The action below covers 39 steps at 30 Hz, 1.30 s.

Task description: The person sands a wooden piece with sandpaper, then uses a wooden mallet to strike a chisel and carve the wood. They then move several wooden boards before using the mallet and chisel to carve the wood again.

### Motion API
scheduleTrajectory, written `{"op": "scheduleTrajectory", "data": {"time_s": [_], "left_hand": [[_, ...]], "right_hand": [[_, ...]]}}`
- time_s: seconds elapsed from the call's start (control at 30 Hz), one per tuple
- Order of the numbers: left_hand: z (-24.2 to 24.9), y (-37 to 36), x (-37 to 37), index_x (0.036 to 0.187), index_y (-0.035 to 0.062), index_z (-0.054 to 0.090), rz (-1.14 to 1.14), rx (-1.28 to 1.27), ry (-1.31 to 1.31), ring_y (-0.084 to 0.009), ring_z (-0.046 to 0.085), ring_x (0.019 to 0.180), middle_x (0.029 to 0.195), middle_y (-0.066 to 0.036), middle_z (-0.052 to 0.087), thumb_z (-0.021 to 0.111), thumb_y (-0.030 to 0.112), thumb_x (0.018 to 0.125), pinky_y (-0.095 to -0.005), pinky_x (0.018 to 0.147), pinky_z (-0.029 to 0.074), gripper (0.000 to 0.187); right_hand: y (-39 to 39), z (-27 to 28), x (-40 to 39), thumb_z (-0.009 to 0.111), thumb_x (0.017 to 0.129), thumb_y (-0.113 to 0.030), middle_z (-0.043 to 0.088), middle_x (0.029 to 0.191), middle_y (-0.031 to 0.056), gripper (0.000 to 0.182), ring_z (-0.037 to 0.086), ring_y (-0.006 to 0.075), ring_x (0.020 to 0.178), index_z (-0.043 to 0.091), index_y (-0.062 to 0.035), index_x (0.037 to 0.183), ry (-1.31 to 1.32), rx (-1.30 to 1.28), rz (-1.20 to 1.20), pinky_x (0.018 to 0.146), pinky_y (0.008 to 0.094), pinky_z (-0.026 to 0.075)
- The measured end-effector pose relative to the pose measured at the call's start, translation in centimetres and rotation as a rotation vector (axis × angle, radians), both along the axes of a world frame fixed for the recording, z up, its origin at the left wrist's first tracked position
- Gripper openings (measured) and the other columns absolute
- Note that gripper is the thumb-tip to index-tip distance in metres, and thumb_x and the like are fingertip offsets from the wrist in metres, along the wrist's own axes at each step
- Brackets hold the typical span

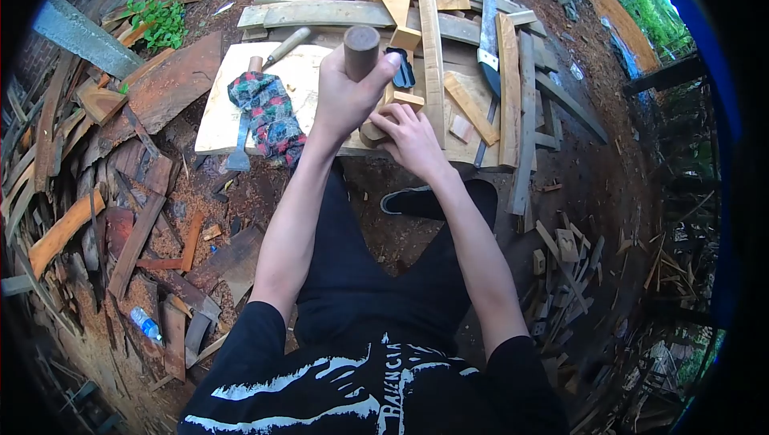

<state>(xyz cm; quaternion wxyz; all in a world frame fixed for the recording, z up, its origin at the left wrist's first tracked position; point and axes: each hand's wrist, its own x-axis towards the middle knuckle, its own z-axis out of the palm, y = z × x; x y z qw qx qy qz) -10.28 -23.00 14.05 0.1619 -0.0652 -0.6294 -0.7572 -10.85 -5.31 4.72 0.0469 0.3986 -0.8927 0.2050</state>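
My left hand (pixel 348 92) is wrapped round a dark cylindrical wooden handle (pixel 361 44), its round end facing up. Just to the right and lower, my right hand (pixel 410 140) has its fingers bent against a small wooden block (pixel 372 134) at the bench's near edge; part of the block is hidden by the fingers. Beyond the hands, a black metal piece (pixel 404 71) sits among light wood blocks (pixel 408 100). On the pale board (pixel 220 118) to the left lie a chisel (pixel 239 156), a plaid cloth (pixel 268 110) and a tool with a wooden handle (pixel 289 45).
A saw (pixel 488 54) lies at the bench's right among long planks (pixel 508 90). Wood scraps (pixel 136 247) and a plastic bottle (pixel 146 324) are on the left ground. More offcuts (pixel 568 245) lie at lower right. My foot (pixel 408 201) is below the bench.
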Motion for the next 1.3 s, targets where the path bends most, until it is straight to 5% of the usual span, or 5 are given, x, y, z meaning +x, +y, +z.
{"op": "scheduleTrajectory", "data": {"time_s": [0.4, 0.57, 0.93, 1.1, 1.3], "left_hand": [[0.4, 0.6, 0.2, 0.076, 0.0070, 0.053, 0.079, 0.030, 0.069, -0.0053, 0.043, 0.044, 0.057, 0.003, 0.049, 0.069, 0.016, 0.096, -0.0225, 0.040, 0.034, 0.027], [-0.1, 0.3, -0.1, 0.080, 0.0062, 0.057, 0.073, 0.022, 0.037, -0.0050, 0.048, 0.053, 0.064, 0.003, 0.054, 0.072, 0.019, 0.094, -0.0233, 0.049, 0.039, 0.024], [0.3, 0.5, 0.5, 0.093, 0.0020, 0.062, 0.104, -0.044, 0.028, -0.0064, 0.058, 0.070, 0.074, 0.002, 0.061, 0.074, 0.022, 0.094, -0.0265, 0.064, 0.049, 0.023], [0.8, 0.6, 0.9, 0.096, 0.0018, 0.065, 0.121, -0.027, 0.019, -0.0052, 0.062, 0.074, 0.077, 0.001, 0.066, 0.074, 0.017, 0.093, -0.0250, 0.065, 0.051, 0.018], [0.3, 0.8, 0.9, 0.100, 0.0023, 0.065, 0.190, -0.086, 0.165, -0.0048, 0.062, 0.067, 0.077, 0.000, 0.066, 0.072, 0.016, 0.094, -0.0233, 0.059, 0.050, 0.017]], "right_hand": [[5.1, 1.4, -2.3, 0.070, 0.092, -0.019, 0.070, 0.092, 0.0122, 0.019, 0.065, 0.0313, 0.094, 0.070, -0.0047, 0.104, 0.292, -0.479, -0.662, 0.088, 0.0419, 0.049], [12.5, 1.0, -6.9, 0.072, 0.088, -0.045, 0.059, 0.132, 0.0178, 0.059, 0.050, 0.0340, 0.129, 0.061, -0.0030, 0.127, 0.111, 0.136, -1.124, 0.106, 0.0515, 0.040], [17.2, 0.4, -11.9, 0.087, 0.073, -0.041, 0.061, 0.133, 0.0170, 0.074, 0.059, 0.0351, 0.123, 0.058, -0.0044, 0.130, -0.146, 0.331, -1.148, 0.099, 0.0493, 0.051], [20.1, -0.7, -15.7, 0.071, 0.068, -0.007, 0.064, 0.069, 0.0136, 0.019, 0.066, 0.0248, 0.057, 0.066, 0.0082, 0.079, -0.697, -0.557, -1.056, 0.052, 0.0355, 0.054], [18.5, 4.5, -13.2, 0.082, 0.076, -0.021, 0.064, 0.075, 0.0066, 0.035, 0.059, 0.0140, 0.058, 0.067, 0.0062, 0.092, -0.513, -0.505, -1.017, 0.051, 0.0293, 0.045]]}}
